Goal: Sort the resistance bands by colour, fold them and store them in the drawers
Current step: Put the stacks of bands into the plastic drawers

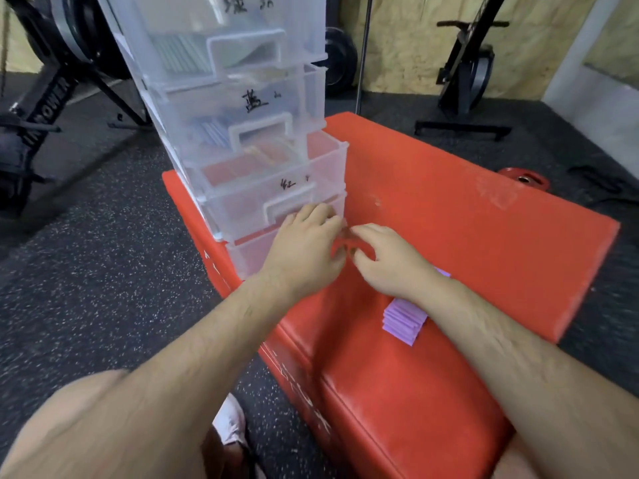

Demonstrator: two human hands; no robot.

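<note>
Now red band [345, 245] pinched, left hand [306, 248], right hand [389, 261]

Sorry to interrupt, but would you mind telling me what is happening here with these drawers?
A person is working on a red mat beside a clear drawer tower. Both the left hand and the right hand pinch a small red band in front of the lower drawers. Green, blue and red bands already lie in the upper drawers. A folded purple stack waits on the mat under the right forearm.
</note>
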